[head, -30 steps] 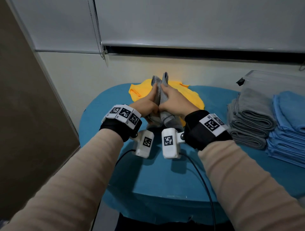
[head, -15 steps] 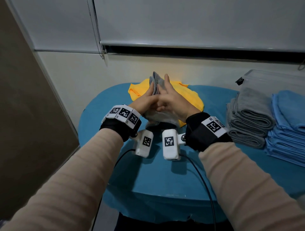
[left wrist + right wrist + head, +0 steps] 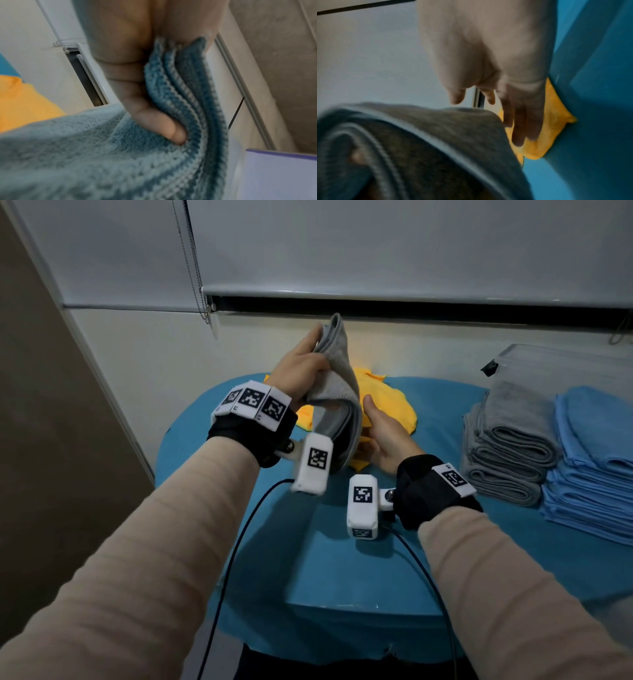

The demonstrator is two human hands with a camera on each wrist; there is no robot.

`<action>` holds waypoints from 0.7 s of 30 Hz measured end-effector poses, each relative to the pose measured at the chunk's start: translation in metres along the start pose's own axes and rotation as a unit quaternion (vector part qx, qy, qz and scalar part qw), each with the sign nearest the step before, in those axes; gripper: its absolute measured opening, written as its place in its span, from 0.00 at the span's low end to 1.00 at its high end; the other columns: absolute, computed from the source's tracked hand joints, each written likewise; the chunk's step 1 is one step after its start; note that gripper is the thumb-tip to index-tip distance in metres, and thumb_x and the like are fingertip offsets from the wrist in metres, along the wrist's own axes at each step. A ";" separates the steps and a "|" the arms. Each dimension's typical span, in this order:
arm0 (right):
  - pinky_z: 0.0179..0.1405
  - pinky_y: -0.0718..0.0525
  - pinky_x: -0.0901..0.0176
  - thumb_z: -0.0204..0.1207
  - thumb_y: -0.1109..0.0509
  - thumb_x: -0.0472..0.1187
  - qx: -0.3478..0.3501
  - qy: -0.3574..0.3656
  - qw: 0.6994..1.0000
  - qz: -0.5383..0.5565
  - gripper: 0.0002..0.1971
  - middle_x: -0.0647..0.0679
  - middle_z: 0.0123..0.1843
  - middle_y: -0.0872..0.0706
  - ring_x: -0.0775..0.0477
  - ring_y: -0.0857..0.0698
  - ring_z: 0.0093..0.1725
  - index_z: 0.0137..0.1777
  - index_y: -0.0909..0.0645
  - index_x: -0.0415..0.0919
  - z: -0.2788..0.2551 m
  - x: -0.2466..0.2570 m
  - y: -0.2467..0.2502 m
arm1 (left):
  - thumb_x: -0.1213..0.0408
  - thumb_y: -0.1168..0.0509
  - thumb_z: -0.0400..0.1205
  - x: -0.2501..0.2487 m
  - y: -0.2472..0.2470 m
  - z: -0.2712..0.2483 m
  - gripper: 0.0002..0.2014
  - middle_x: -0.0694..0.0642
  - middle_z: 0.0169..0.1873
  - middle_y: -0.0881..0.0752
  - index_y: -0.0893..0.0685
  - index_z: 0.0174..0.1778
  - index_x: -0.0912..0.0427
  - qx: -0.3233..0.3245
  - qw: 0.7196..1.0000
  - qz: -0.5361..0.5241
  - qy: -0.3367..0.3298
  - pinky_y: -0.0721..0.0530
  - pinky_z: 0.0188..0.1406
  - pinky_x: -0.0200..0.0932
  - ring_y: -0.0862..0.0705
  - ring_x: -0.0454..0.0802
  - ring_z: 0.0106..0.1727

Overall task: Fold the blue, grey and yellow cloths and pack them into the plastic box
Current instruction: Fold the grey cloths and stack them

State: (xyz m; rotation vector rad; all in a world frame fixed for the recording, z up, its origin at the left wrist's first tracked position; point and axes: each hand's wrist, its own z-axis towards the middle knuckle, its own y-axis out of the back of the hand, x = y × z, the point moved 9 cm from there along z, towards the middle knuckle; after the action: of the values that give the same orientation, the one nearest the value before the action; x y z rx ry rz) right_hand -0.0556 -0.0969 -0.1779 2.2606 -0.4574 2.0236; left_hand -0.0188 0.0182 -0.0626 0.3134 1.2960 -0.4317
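Note:
My left hand [image 3: 301,368] holds a folded grey cloth [image 3: 337,392] lifted above the table, thumb [image 3: 154,121] pinching its stacked edges [image 3: 185,108]. My right hand [image 3: 383,433] is beside the cloth's lower end with fingers [image 3: 522,121] straight and relaxed, holding nothing, over the yellow cloth [image 3: 394,405], [image 3: 553,128] lying loose on the blue table [image 3: 342,559]. The plastic box [image 3: 548,368] stands at the back right, partly hidden by cloth stacks.
A stack of folded grey cloths [image 3: 510,446] and a stack of folded blue cloths [image 3: 596,460] sit on the table's right side. A wall with a blind and its cord [image 3: 195,268] rises just behind the table. Cables [image 3: 239,542] trail from my wrists.
My left hand has lifted the folded grey cloth up and leftward off the table. My right hand has let go of it and dropped lower, opening over the yellow cloth.

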 end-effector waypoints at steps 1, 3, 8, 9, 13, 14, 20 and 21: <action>0.57 0.18 0.45 0.83 0.48 0.62 0.024 -0.006 0.999 0.039 0.27 0.41 0.60 0.15 0.37 0.17 0.59 0.68 0.22 0.43 -0.001 -0.002 -0.004 | 0.80 0.47 0.77 -0.005 -0.004 0.001 0.31 0.55 0.46 0.20 0.36 0.78 0.58 -0.001 1.000 -0.025 -0.005 0.22 0.32 0.44 0.23 0.51 0.36; 0.57 0.16 0.46 0.82 0.46 0.63 0.060 0.002 0.990 0.129 0.29 0.37 0.65 0.16 0.36 0.18 0.64 0.69 0.21 0.42 -0.002 -0.001 -0.007 | 0.81 0.50 0.80 -0.011 -0.008 -0.001 0.31 0.57 0.53 0.21 0.39 0.80 0.58 -0.008 0.995 -0.095 -0.001 0.21 0.32 0.46 0.22 0.52 0.37; 0.33 0.13 0.60 0.82 0.38 0.46 0.030 0.025 0.975 0.217 0.15 0.42 0.39 0.09 0.49 0.10 0.35 0.52 0.16 0.36 -0.004 0.017 0.021 | 0.78 0.47 0.79 0.007 0.010 -0.006 0.26 0.63 0.51 0.23 0.34 0.73 0.57 0.000 0.993 -0.116 0.030 0.17 0.17 0.48 0.17 0.56 0.28; 0.28 0.15 0.62 0.82 0.37 0.42 0.015 0.022 0.985 0.168 0.11 0.44 0.34 0.10 0.50 0.12 0.30 0.49 0.17 0.36 -0.004 0.018 0.029 | 0.74 0.41 0.74 0.020 0.013 -0.011 0.23 0.63 0.47 0.23 0.30 0.65 0.57 0.010 0.997 -0.058 0.056 0.15 0.19 0.54 0.16 0.58 0.29; 0.43 0.13 0.52 0.74 0.27 0.36 -0.071 -0.048 0.991 -0.101 0.19 0.38 0.55 0.13 0.41 0.12 0.45 0.63 0.24 0.35 0.001 0.000 0.064 | 0.60 0.26 0.60 0.092 0.034 -0.035 0.45 0.62 0.65 0.24 0.34 0.75 0.47 0.051 0.933 0.253 0.251 0.18 0.52 0.74 0.15 0.70 0.54; 0.51 0.14 0.46 0.73 0.25 0.36 -0.082 -0.060 0.984 -0.147 0.23 0.36 0.61 0.15 0.37 0.13 0.51 0.66 0.26 0.33 0.000 -0.003 0.070 | 0.61 0.27 0.69 0.099 0.036 -0.043 0.43 0.61 0.71 0.27 0.40 0.80 0.47 0.064 0.914 0.286 0.279 0.18 0.55 0.71 0.15 0.70 0.55; 0.30 0.21 0.57 0.80 0.32 0.35 -0.095 -0.054 0.982 -0.153 0.04 0.42 0.41 0.16 0.47 0.17 0.36 0.46 0.21 0.33 -0.004 0.005 0.075 | 0.65 0.38 0.85 0.093 0.060 -0.028 0.19 0.64 0.63 0.20 0.27 0.70 0.67 0.001 0.916 0.301 0.266 0.16 0.26 0.49 0.14 0.65 0.53; 0.28 0.23 0.58 0.80 0.33 0.34 -0.094 -0.046 0.983 -0.152 0.03 0.43 0.40 0.17 0.48 0.18 0.35 0.46 0.21 0.34 -0.001 0.007 0.076 | 0.63 0.38 0.84 0.096 0.063 -0.024 0.17 0.64 0.61 0.18 0.25 0.68 0.67 -0.005 0.916 0.300 0.267 0.17 0.27 0.48 0.14 0.63 0.46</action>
State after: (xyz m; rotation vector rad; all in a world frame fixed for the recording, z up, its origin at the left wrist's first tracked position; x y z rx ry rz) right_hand -0.0767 -0.1702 -0.1817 2.1635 -0.2736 1.6629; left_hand 0.0106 0.0718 -0.1622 0.8336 1.6401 0.2065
